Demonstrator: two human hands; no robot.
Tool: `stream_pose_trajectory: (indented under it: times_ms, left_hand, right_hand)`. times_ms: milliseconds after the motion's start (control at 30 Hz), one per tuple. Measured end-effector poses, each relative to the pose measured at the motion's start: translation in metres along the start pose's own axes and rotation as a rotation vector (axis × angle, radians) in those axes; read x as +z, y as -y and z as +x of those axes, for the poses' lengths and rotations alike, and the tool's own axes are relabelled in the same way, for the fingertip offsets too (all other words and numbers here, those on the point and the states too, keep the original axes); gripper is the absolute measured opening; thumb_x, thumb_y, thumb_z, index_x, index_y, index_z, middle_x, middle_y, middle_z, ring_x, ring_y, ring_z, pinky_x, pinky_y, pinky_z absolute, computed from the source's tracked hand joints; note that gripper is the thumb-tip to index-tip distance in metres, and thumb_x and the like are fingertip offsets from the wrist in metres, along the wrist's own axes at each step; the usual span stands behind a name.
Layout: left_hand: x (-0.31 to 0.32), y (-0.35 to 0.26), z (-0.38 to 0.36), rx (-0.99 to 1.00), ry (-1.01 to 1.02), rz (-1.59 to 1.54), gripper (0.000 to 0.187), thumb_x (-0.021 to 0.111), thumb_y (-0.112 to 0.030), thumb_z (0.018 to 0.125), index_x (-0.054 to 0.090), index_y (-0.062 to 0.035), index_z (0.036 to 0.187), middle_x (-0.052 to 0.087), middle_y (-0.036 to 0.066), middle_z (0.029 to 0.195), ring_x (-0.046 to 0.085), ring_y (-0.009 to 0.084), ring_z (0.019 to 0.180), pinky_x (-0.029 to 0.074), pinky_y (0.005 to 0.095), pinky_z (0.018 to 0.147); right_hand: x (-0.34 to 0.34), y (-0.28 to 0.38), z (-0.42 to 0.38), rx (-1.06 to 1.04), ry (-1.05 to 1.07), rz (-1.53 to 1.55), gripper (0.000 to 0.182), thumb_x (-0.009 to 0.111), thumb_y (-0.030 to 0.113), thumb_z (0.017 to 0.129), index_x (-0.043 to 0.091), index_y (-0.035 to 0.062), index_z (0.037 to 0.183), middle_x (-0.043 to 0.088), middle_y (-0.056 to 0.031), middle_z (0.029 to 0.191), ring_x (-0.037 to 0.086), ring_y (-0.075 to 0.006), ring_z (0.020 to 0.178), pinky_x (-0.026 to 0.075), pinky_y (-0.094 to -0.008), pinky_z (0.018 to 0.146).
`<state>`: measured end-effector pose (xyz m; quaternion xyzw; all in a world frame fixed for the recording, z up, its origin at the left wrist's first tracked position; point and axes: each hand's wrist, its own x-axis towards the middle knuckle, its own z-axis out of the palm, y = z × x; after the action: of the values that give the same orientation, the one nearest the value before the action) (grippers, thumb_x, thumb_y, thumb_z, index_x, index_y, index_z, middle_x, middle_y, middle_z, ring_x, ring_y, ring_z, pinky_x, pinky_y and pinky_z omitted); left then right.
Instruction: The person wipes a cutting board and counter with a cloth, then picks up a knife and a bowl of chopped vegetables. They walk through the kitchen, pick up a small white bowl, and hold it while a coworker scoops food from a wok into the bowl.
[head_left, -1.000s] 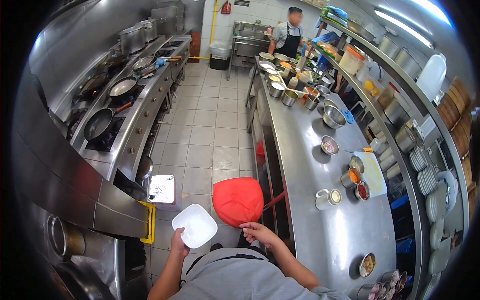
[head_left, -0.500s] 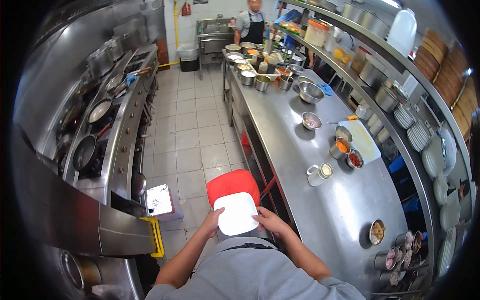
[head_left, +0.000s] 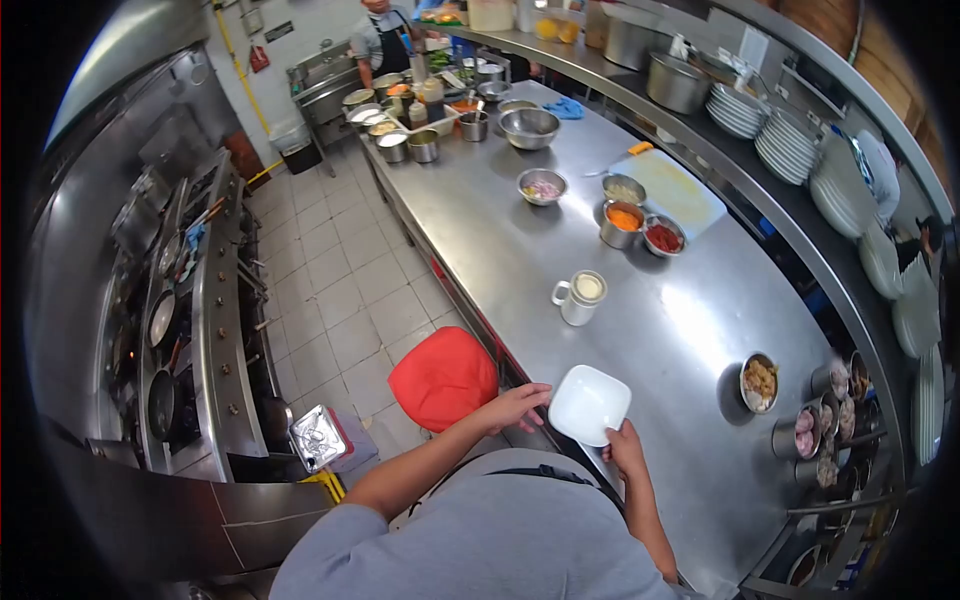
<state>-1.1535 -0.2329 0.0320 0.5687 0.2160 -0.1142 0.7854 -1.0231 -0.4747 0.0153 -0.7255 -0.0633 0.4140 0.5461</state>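
Observation:
A square white dish (head_left: 590, 402) with rounded corners is over the near edge of the steel worktable (head_left: 520, 270). My right hand (head_left: 627, 452) grips its lower right rim, thumb on top. Just left of the dish is my left hand (head_left: 517, 408), fingers stretched out and apart, their tips close to the rim. Beyond the dish stands a white mug-like jug (head_left: 580, 298) with a handle and pale contents. Farther up the table sit metal bowls of orange food (head_left: 625, 217), red food (head_left: 664, 236) and chopped onion-like pieces (head_left: 541, 188).
A red-covered stool (head_left: 445, 378) stands on the tiled floor, left of the table. A stove line (head_left: 210, 330) with pans runs along the left. Stacked plates (head_left: 790, 147) fill the right shelf. A bowl of food (head_left: 759, 383) sits at right. Another person (head_left: 382, 45) stands at the back.
The dish has moved right, from in front of my body to over the table edge. My left hand has let go of it; my right still holds it. The view has turned right.

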Motion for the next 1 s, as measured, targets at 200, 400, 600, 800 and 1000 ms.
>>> stream_pose_trajectory:
  times_ms: [200, 400, 600, 800, 1000]
  left_hand:
    - [0.034, 0.017, 0.079, -0.117, 0.206, 0.122, 0.049, 0.049, -0.039, 0.09, 0.042, -0.01, 0.129, 0.054, 0.005, 0.11, 0.055, 0.0152, 0.079, 0.049, 0.0308, 0.067]
    - [0.03, 0.005, 0.103, -0.158, 0.258, 0.225, 0.044, 0.05, -0.032, 0.09, 0.044, -0.0091, 0.127, 0.055, 0.007, 0.112, 0.058, 0.0163, 0.085, 0.05, 0.0308, 0.071]
    - [-0.079, -0.026, 0.114, -0.027, -0.134, 0.049, 0.024, 0.051, -0.028, 0.089, 0.055, -0.0052, 0.095, 0.061, 0.008, 0.082, 0.061, 0.0172, 0.067, 0.051, 0.0301, 0.055]
    - [-0.187, -0.151, 0.224, 0.392, -0.562, -0.112, 0.026, 0.049, -0.025, 0.09, 0.048, -0.0049, 0.106, 0.056, 0.012, 0.091, 0.058, 0.0205, 0.058, 0.048, 0.0305, 0.05]
    - [-0.239, -0.216, 0.339, 0.259, -0.66, -0.27, 0.039, 0.056, -0.035, 0.086, 0.047, 0.0007, 0.1, 0.054, 0.014, 0.078, 0.058, 0.0253, 0.05, 0.049, 0.0348, 0.04]
  right_hand:
    - [-0.077, -0.06, -0.011, 0.009, -0.366, 0.179, 0.015, 0.045, 0.012, 0.089, 0.045, 0.002, 0.1, 0.05, -0.0047, 0.062, 0.046, -0.0117, 0.042, 0.04, -0.0252, 0.037]
    - [-0.082, -0.056, -0.033, 0.078, -0.339, 0.188, 0.024, 0.043, 0.025, 0.095, 0.048, 0.0022, 0.099, 0.062, -0.0104, 0.073, 0.053, -0.0123, 0.048, 0.043, -0.0251, 0.043]
    - [-0.076, -0.059, -0.045, 0.153, -0.318, 0.089, 0.026, 0.046, 0.027, 0.094, 0.054, 0.0018, 0.092, 0.065, -0.0105, 0.078, 0.055, -0.0108, 0.054, 0.045, -0.0243, 0.051]
    - [-0.056, -0.072, -0.059, 0.138, -0.528, 0.254, 0.026, 0.048, 0.027, 0.093, 0.052, 0.0034, 0.102, 0.063, -0.0083, 0.074, 0.054, -0.0117, 0.051, 0.045, -0.0242, 0.046]
    - [-0.024, -0.086, -0.091, 0.173, -0.771, 0.394, 0.025, 0.053, 0.027, 0.09, 0.054, 0.0045, 0.1, 0.061, -0.0071, 0.07, 0.053, -0.012, 0.049, 0.044, -0.0248, 0.045]
